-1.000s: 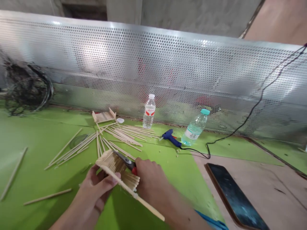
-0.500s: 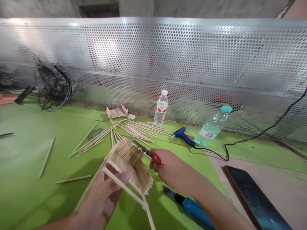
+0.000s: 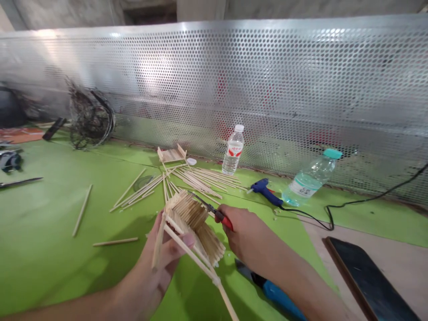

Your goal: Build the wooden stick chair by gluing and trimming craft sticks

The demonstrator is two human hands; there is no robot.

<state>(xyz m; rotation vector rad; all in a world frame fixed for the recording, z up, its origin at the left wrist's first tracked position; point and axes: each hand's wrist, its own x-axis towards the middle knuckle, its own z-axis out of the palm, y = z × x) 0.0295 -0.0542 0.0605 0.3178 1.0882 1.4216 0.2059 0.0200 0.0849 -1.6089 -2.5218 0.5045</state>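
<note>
My left hand [image 3: 163,254] is closed round a small model made of wooden sticks [image 3: 203,232], its thumb pressed on a frame stick. The model is tilted, with a slatted panel facing up and longer sticks jutting toward me. My right hand [image 3: 244,232] grips red-handled scissors [image 3: 227,221], fingers wrapped round the handle. The dark blades lie along the upper right edge of the slatted panel; whether a stick is between them I cannot tell. Under my right forearm lies a blue utility knife [image 3: 277,296], partly hidden.
Loose wooden sticks [image 3: 203,180] lie behind the model, near a small stick piece [image 3: 172,155]. A blue glue gun [image 3: 265,191], a clear bottle [image 3: 233,151] and a tilted green-capped bottle [image 3: 309,180] stand along the perforated metal panel [image 3: 267,89]. A phone [image 3: 371,276] lies right; tangled wire [image 3: 90,118] left.
The whole view has shifted, so things appear farther right. The model has turned slightly in my left hand, and one stick now points down toward me. Both hands keep their hold.
</note>
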